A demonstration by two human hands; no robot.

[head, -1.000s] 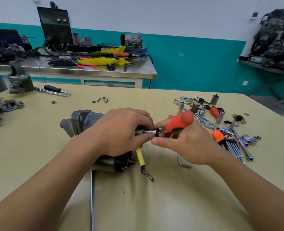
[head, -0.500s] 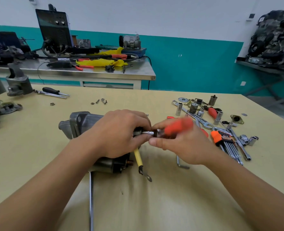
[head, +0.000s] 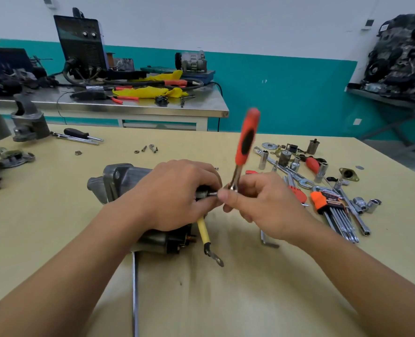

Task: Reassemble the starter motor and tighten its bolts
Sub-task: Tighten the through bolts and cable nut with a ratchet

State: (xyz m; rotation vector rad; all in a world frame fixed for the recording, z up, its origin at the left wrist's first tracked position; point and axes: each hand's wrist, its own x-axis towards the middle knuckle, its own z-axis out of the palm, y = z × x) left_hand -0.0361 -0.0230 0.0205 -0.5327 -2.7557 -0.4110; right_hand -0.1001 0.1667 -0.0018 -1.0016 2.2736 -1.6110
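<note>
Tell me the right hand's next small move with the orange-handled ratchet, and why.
Probably swing the orange-handled ratchet down in a tightening stroke: its handle stands almost upright, its head meets the steel bolt on the grey metal starter motor, which the left hand grips; the right hand pinches the head.

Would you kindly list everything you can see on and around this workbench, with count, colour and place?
starter motor: one, grey metal, centre of the table
ratchet wrench: one, orange-and-black handle, upright at the motor's end
cable: one, yellow with ring lug, motor's near side
hex key set: one, orange holder, right of the hands
sockets: several, silver, table right
loose screws: a few, metal, far centre
screwdriver: one, black handle, far left
welding machine: one, black, rear steel bench
cloth: one, yellow, same bench
left hand: one, gripping the motor
right hand: one, holding the ratchet wrench near its head
</note>
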